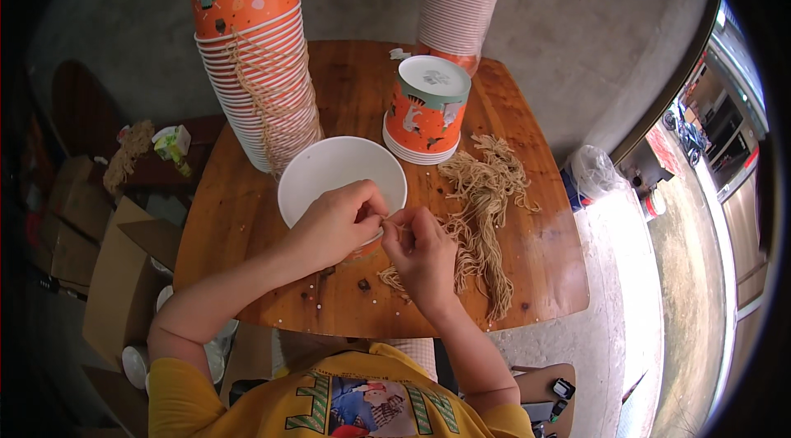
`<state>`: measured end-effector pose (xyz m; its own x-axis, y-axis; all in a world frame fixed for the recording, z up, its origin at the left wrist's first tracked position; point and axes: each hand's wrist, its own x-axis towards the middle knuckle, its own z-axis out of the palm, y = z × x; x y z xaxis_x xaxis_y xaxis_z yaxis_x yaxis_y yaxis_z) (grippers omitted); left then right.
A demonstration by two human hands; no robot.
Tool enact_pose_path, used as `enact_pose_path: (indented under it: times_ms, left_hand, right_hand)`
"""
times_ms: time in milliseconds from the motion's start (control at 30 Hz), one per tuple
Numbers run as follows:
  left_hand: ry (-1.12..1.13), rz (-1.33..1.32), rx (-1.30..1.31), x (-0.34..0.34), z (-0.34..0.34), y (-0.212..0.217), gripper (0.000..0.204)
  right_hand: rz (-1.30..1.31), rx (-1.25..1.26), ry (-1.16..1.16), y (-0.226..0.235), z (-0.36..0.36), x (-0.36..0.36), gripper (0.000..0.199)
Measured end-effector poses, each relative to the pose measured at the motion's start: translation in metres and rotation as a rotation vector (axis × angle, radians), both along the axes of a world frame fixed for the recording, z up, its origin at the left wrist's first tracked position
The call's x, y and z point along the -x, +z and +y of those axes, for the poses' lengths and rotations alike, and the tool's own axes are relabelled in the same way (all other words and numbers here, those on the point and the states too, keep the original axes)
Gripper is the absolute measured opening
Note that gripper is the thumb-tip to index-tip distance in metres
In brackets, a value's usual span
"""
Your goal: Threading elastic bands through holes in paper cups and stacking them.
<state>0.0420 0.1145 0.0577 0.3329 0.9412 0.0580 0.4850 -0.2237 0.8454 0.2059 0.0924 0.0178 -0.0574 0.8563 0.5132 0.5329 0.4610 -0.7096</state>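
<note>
A white-lined paper bucket (pixel 329 170) with an orange outside stands upright at the table's near middle. Over its near right rim, my left hand (pixel 338 220) is closed in a pinch. My right hand (pixel 424 252) pinches right beside it, fingertips almost touching. Between them runs a thin tan cord (pixel 386 222), partly hidden by the fingers. To the right of my right hand lies a loose heap of tan cords (pixel 482 199), some strands reaching under my wrist.
A tall stack of orange paper buckets (pixel 268 84), with cords hanging on it, rises at the far left of the wooden table (pixel 544 273). Upside-down buckets (pixel 428 112) stand behind, near a plastic-wrapped stack (pixel 463 1). An open cardboard box (pixel 124 281) is on the left.
</note>
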Motion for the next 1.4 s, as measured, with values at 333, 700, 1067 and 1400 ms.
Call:
enact_pose_path:
  times_ms: [333,700,1067,1400]
  left_hand:
    - [-0.061,-0.248,0.059,0.002,0.006,-0.01,0.01]
    - [-0.055,-0.377,0.286,-0.001,0.01,-0.001,0.017]
    - [-0.07,-0.371,0.389,0.001,0.015,0.0,0.014]
    - [-0.07,-0.375,0.344,0.001,0.013,0.0,0.018]
  right_hand:
    - [0.091,0.051,0.028,-0.005,-0.003,-0.001,0.013]
    - [0.655,0.381,0.246,-0.015,0.001,-0.003,0.011]
    - [0.698,0.368,0.231,-0.015,0.004,-0.004,0.01]
    - [0.629,0.333,0.17,-0.02,0.005,-0.001,0.01]
